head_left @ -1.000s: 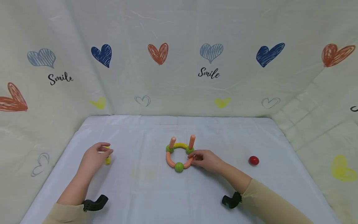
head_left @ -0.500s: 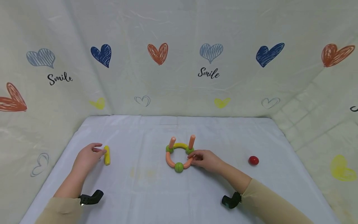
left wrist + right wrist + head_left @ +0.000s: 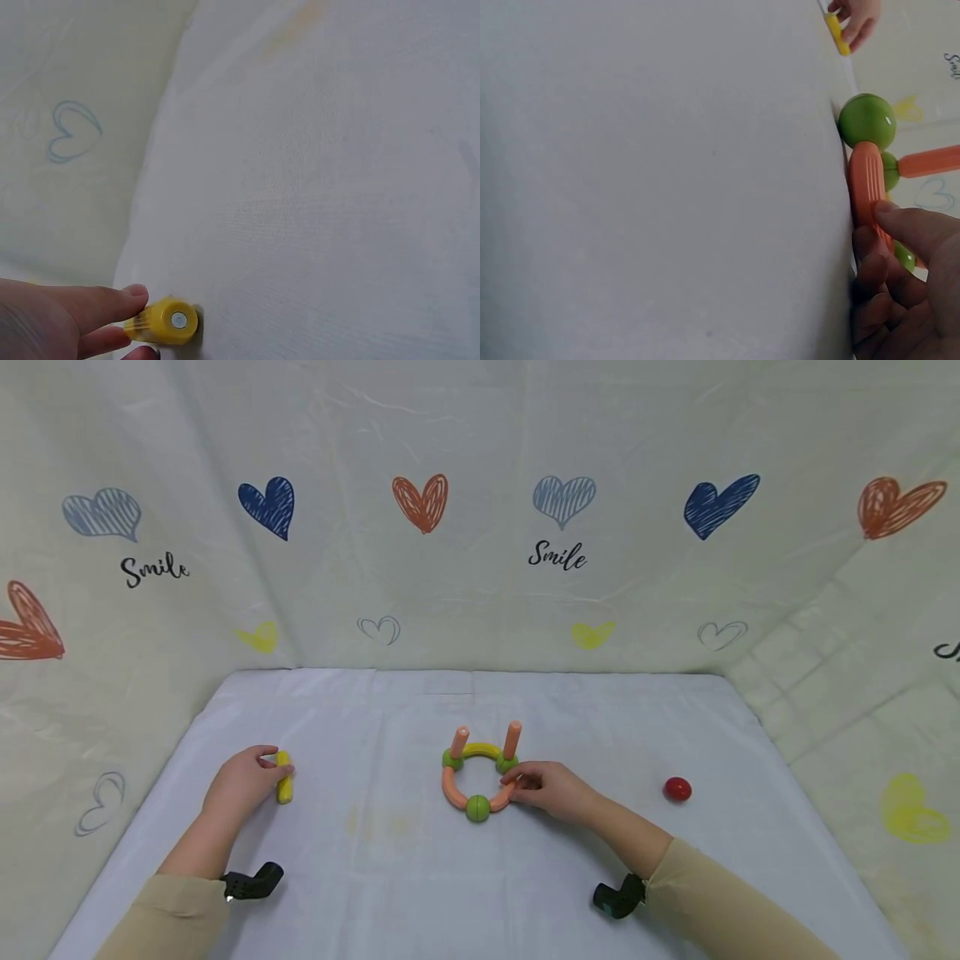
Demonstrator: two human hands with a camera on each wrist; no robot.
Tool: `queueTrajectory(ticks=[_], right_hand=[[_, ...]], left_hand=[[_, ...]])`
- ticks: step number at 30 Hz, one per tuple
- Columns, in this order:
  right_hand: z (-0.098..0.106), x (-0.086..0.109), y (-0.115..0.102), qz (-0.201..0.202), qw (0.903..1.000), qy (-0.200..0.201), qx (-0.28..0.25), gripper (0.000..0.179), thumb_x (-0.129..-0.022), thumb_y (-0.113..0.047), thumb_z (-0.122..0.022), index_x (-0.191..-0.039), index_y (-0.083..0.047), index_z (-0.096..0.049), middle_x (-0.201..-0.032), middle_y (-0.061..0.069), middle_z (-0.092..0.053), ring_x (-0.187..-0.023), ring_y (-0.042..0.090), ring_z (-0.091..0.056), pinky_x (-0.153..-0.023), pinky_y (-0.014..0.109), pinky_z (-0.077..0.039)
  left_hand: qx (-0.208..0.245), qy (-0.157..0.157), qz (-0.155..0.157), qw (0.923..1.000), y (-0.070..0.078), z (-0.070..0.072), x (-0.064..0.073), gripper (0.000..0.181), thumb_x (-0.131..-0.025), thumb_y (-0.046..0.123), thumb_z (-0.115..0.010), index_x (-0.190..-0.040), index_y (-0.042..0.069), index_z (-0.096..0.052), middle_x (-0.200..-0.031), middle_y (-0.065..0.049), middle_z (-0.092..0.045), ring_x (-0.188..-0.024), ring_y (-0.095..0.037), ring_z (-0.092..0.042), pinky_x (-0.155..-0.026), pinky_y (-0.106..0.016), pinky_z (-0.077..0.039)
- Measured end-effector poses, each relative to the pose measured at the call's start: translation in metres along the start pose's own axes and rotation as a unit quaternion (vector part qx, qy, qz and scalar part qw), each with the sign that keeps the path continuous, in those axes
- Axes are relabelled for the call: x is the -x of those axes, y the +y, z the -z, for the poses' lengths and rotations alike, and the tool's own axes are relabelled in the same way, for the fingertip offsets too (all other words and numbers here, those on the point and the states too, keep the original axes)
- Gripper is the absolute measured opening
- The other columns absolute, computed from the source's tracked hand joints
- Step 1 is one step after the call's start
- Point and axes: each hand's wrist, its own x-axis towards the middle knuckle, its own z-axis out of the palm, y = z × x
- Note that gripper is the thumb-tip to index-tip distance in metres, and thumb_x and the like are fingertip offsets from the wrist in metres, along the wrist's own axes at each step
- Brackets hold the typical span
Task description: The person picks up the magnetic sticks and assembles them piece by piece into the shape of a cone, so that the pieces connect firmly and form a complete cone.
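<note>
My left hand [image 3: 238, 783] is at the left of the table, with its thumb and fingers pinching a short yellow toy building stick [image 3: 284, 781]. A round silver disc shows in the end of that stick [image 3: 178, 320] in the left wrist view. Near the middle, my right hand [image 3: 557, 789] pinches an orange curved piece [image 3: 865, 180] between thumb and fingers. The piece belongs to a ring of curved bars joined by green balls [image 3: 477, 808], with a yellow curved bar [image 3: 482, 750] at the back. Two orange sticks [image 3: 512, 741] stand up from the rear green balls.
A red ball [image 3: 677, 789], slightly oval in outline, lies on the white-covered table [image 3: 420, 893] to the right. Behind and at the sides hangs a pale sheet [image 3: 480, 427] printed with hearts. Both wrists carry black devices [image 3: 255, 881].
My left hand first drew back left, leaving the yellow stick in plain sight, then came forward again and closed its fingers on it. My right hand keeps its hold on the ring.
</note>
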Motion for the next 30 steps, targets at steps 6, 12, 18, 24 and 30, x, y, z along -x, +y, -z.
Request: queueTrajectory(ticks=[6, 12, 18, 24, 30], right_hand=[[0.001, 0.0, -0.001, -0.001, 1.0, 0.0, 0.003, 0.02, -0.094, -0.018, -0.07, -0.113, -0.018, -0.073, -0.093, -0.009, -0.066, -0.084, 0.013, -0.057, -0.074, 0.026, -0.048], [0.001, 0.0, -0.002, -0.004, 1.0, -0.002, 0.008, 0.02, -0.094, -0.018, -0.07, -0.114, -0.018, -0.073, -0.094, -0.009, -0.067, -0.084, 0.011, -0.058, -0.075, 0.025, -0.048], [0.002, 0.001, -0.003, 0.0, 1.0, -0.002, 0.006, 0.021, -0.094, -0.018, -0.07, -0.114, -0.015, -0.073, -0.094, -0.008, -0.067, -0.083, 0.01, -0.057, -0.074, 0.024, -0.048], [0.001, 0.0, -0.004, -0.004, 1.0, -0.002, 0.001, 0.02, -0.093, -0.017, -0.07, -0.113, -0.016, -0.073, -0.093, -0.008, -0.067, -0.084, 0.012, -0.057, -0.074, 0.025, -0.048], [0.002, 0.0, -0.004, -0.004, 1.0, -0.001, 0.0, 0.021, -0.093, -0.017, -0.071, -0.113, -0.016, -0.073, -0.094, -0.008, -0.067, -0.085, 0.013, -0.057, -0.075, 0.025, -0.049]], left_hand=[[-0.011, -0.002, -0.006, 0.9999, 0.002, -0.001, 0.001, 0.057, -0.094, 0.027, -0.064, -0.139, -0.006, -0.047, -0.12, -0.028, -0.056, -0.102, -0.039, -0.056, -0.081, -0.048, -0.047], [-0.012, -0.007, -0.006, 0.9999, 0.003, 0.0, 0.001, 0.053, -0.095, 0.021, -0.062, -0.139, -0.006, -0.048, -0.125, -0.03, -0.055, -0.108, -0.042, -0.054, -0.084, -0.05, -0.047], [-0.005, -0.006, -0.016, 0.9998, 0.005, -0.001, 0.003, 0.052, -0.095, 0.02, -0.062, -0.14, -0.002, -0.049, -0.124, -0.025, -0.057, -0.102, -0.036, -0.056, -0.077, -0.043, -0.047], [-0.002, 0.007, -0.048, 0.9988, 0.018, 0.001, 0.015, 0.053, -0.095, 0.021, -0.062, -0.141, 0.0, -0.049, -0.122, -0.021, -0.06, -0.096, -0.031, -0.058, -0.071, -0.035, -0.045], [0.008, 0.011, -0.054, 0.9985, 0.031, -0.001, 0.024, 0.052, -0.095, 0.023, -0.062, -0.142, 0.003, -0.05, -0.124, -0.019, -0.06, -0.097, -0.031, -0.056, -0.07, -0.034, -0.043]])
